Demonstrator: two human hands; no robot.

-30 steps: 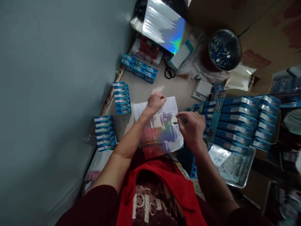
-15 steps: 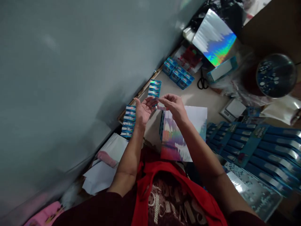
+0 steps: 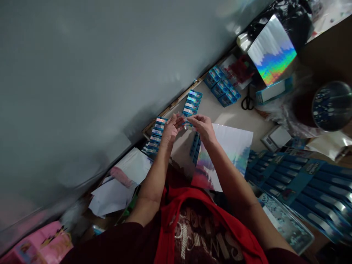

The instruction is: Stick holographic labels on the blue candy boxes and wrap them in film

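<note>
My left hand [image 3: 171,128] and my right hand [image 3: 202,125] are raised close together above the table, fingertips pinching a small shiny strip [image 3: 186,123] between them. Under my right forearm a holographic sheet [image 3: 233,146] lies flat on the table. A short stack of small blue boxes [image 3: 194,147] stands just below my hands. More rows of small blue boxes [image 3: 192,102] line the table's wall edge, one row [image 3: 155,135] right beside my left hand.
A grey wall [image 3: 96,73] runs along the left. Long blue packs [image 3: 302,179] fill the right side above a metal tray [image 3: 286,223]. Scissors [image 3: 247,102], a small scale [image 3: 276,137], a bowl of beads [image 3: 331,106] and an upright holographic sheet [image 3: 272,49] sit at the back. White papers [image 3: 118,187] lie lower left.
Both hands have lifted off the holographic sheet and come together to the left, holding a small strip between them. The view has swung left and tilted.
</note>
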